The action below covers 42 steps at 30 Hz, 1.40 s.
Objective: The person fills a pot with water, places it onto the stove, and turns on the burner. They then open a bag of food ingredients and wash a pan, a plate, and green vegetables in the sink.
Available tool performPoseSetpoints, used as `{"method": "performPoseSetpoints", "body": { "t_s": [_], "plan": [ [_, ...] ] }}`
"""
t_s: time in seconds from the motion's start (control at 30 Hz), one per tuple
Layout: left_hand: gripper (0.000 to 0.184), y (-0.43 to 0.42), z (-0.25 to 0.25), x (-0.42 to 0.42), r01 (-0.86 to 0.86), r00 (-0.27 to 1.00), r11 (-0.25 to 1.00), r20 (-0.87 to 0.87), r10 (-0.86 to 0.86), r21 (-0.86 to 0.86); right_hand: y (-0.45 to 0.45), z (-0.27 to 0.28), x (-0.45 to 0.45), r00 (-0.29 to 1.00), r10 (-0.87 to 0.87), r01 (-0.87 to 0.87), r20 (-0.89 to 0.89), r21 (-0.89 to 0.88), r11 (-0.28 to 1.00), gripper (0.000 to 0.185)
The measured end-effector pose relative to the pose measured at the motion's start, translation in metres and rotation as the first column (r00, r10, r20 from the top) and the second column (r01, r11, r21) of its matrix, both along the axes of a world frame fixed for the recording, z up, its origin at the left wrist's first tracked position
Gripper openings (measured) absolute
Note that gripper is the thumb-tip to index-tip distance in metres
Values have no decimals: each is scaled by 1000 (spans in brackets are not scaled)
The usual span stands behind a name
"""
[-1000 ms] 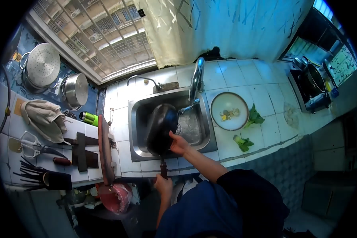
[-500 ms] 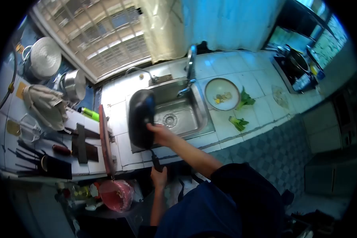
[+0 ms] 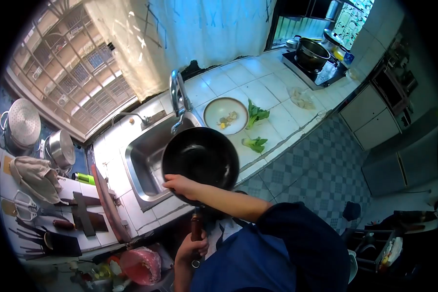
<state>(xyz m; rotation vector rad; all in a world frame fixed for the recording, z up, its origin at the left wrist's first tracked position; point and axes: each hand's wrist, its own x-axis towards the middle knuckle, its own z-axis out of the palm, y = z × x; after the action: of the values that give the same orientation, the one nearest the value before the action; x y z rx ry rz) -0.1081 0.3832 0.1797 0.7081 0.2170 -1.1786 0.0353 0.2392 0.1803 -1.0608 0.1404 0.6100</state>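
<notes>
wok [image 3: 207, 155], left hand [image 3: 191, 247] curled round handle [image 3: 196, 228], right hand [image 3: 181, 187], fingers together, at its rim [image 3: 164, 168], near plate [image 3: 214, 117] of pale pieces [image 3: 230, 118]

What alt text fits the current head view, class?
A person's left hand grips the handle of a dark pan while the right hand touches its rim, at a steel sink. A plate and leafy greens lie on the counter.

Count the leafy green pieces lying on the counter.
2: one piece right beside the plate, the other closer to the front edge of the counter.
</notes>
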Motion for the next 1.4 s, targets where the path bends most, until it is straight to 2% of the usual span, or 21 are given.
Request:
{"method": "performPoseSetpoints", "body": {
  "t_s": [0.07,0.13,0.17,0.27,0.33,0.37,0.4,0.47,0.53,0.57,0.67,0.7,0.77,0.9,1.0,1.07,1.13,1.2,1.27,1.33,1.4],
  "plan": [
    [29,-28,-1,11,57,998,998,9,-57,-24,-33,1,-4,989,-147,147,1,-70,987,25],
    [30,-60,-7,25,191,982,979,7,-191,-68,-68,-26,1,967,-243,250,82,-82,965,28],
    [30,-79,-8,33,244,970,967,6,-244,-71,-89,-29,1,948,-308,315,86,-96,944,36],
    [29,-145,-13,56,348,937,932,8,-349,-100,-164,-26,0,911,-400,413,104,-245,877,45],
    [29,-193,-26,70,372,926,918,-9,-377,-141,-211,-38,1,817,-556,567,151,-382,730,48],
    [29,-217,-31,75,417,905,896,-24,-425,-152,-236,-58,5,778,-618,598,113,-435,673,46],
    [29,-239,-35,78,461,880,873,-39,-472,-160,-270,-95,10,815,-574,570,80,-290,768,43],
    [29,-284,-46,85,478,864,851,-57,-500,-215,-318,-60,0,823,-566,548,58,-343,763,38],
    [29,-322,-61,89,494,854,843,-67,-517,-214,-357,-74,-1,795,-600,579,87,-401,710,37],
    [29,-338,-66,91,493,851,840,-75,-519,-225,-376,-92,0,808,-585,564,70,-376,735,36],
    [28,-373,-79,93,481,848,844,-118,-516,-237,-401,-83,0,729,-682,635,64,-437,637,31],
    [29,-380,-82,94,496,838,832,-113,-533,-250,-410,-94,3,752,-655,620,72,-413,666,31],
    [29,-390,-86,98,485,849,843,-104,-518,-235,-430,-110,9,795,-605,577,53,-373,726,32],
    [28,-409,-100,106,448,876,865,-82,-475,-226,-444,-115,25,816,-567,570,109,-308,762,31],
    [29,-423,-116,107,401,900,887,-82,-428,-227,-452,-116,38,835,-532,545,138,-336,768,30],
    [27,-428,-127,109,416,906,898,-22,-423,-144,-453,-112,43,862,-491,503,127,-339,795,35],
    [24,-425,-138,114,429,902,894,13,-431,-130,-451,-102,44,870,-480,479,115,-430,765,43],
    [25,-419,-126,120,467,884,884,32,-466,-12,-451,-93,42,885,-452,451,111,-444,774,46],
    [36,-404,-113,132,393,911,918,112,-397,60,-455,-109,36,897,-429,426,102,-457,781,49],
    [40,-384,-132,152,140,982,966,97,-164,218,-463,-149,29,803,-501,594,322,-486,640,44],
    [37,-360,-169,179,-179,984,963,35,176,202,-466,-149,19,728,-534,683,430,-514,518,44]
  ]
}}
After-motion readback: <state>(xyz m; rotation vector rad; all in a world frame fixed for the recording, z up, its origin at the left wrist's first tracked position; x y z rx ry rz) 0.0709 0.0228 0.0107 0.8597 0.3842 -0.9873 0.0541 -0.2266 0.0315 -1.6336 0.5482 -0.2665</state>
